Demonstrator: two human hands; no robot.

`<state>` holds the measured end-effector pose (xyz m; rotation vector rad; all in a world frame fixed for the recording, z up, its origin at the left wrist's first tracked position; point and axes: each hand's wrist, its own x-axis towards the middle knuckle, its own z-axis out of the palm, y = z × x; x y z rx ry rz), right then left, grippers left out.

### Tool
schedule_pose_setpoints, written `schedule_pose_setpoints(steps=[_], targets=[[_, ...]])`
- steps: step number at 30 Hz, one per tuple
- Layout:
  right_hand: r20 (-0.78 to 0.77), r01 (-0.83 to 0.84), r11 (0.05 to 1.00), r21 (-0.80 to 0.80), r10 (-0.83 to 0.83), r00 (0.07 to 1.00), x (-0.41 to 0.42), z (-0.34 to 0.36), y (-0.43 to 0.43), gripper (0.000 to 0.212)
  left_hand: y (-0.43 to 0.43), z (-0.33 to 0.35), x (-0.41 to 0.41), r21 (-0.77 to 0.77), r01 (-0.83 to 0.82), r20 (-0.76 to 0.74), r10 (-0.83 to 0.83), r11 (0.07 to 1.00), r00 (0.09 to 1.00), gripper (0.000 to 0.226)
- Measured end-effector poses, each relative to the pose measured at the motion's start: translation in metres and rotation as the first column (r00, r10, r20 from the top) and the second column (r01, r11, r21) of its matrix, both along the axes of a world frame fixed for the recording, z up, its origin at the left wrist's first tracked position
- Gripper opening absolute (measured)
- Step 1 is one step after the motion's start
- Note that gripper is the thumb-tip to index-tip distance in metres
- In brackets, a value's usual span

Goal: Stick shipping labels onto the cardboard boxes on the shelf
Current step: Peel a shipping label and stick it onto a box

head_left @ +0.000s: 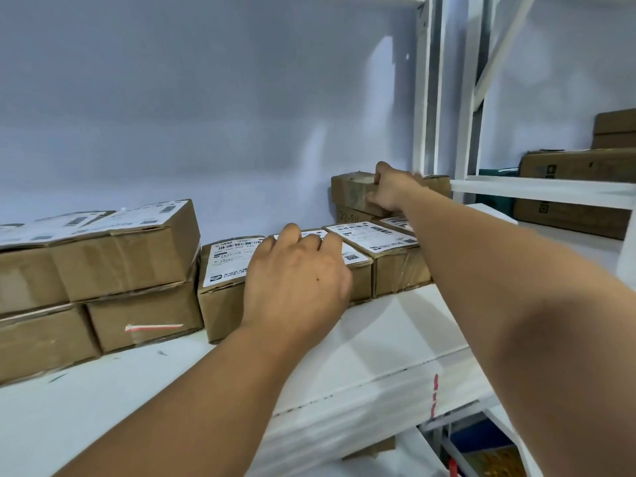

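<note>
On the smooth white shelf (395, 339), the stacked cardboard boxes (113, 263) at left and the front row already wore glossy white labels (375, 237). The left hand (299, 280) lay pressing on one labelled carton (223, 304), fingers bent over its top. At the back, the right hand (389, 192) clutched a small box (351, 192), scuffed and taped, no label showing; best drawn forward level, bare face up, so a label could go on flat.

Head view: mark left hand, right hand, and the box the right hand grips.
left hand (296, 277), head view, back of the hand.
right hand (390, 192), head view, back of the hand.
gripped box (351, 194), head view, bare side face.
</note>
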<state>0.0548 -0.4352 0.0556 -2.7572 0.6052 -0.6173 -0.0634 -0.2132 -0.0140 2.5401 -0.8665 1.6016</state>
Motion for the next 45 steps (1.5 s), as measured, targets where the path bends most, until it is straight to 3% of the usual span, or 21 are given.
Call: schedule_pose_setpoints(steps=[8, 14, 16, 25, 32, 38, 42, 45], targets=[[-0.064, -0.069, 0.997, -0.036, 0.066, 0.996, -0.013, 0.007, -0.011, 0.034, -0.001, 0.0, -0.002, 0.002, 0.005, -0.03, -0.005, 1.0, 1.0, 0.01], [-0.129, -0.023, 0.986, -0.163, 0.002, 0.992, -0.024, 0.004, -0.007, 0.067, 0.0, -0.002, -0.003, 0.002, -0.027, -0.098, 0.028, 1.0, 0.995, 0.011], [-0.123, -0.034, 0.984, -0.174, 0.012, 0.992, -0.026, 0.002, -0.011, 0.067, 0.0, 0.0, -0.003, 0.003, -0.024, -0.091, 0.024, 1.0, 0.996, 0.012], [0.054, -0.06, 0.996, -0.07, 0.063, 0.997, -0.024, -0.004, -0.004, 0.066, -0.001, -0.001, -0.001, 0.023, -0.024, -0.056, 0.025, 0.999, 0.998, 0.015], [0.364, -0.113, 0.988, -0.106, 0.145, 0.92, -0.052, 0.011, 0.016, 0.064, -0.002, -0.008, 0.003, -0.006, 0.008, -0.034, -0.008, 1.0, 0.999, 0.007], [0.613, -0.209, 0.972, 0.106, 0.102, 0.784, -0.107, 0.014, 0.051, 0.064, 0.0, -0.007, -0.002, -0.015, 0.045, -0.002, -0.045, 0.999, 0.999, 0.013], [0.62, -0.279, 0.92, 0.276, 0.051, 0.783, -0.146, 0.006, 0.084, 0.065, 0.008, -0.004, -0.02, -0.01, 0.068, -0.031, -0.068, 0.998, 0.997, 0.019], [0.622, -0.301, 0.896, 0.327, 0.036, 0.782, -0.172, 0.0, 0.111, 0.064, 0.023, -0.004, -0.038, -0.165, 0.085, -0.119, -0.105, 0.983, 0.987, 0.019]])
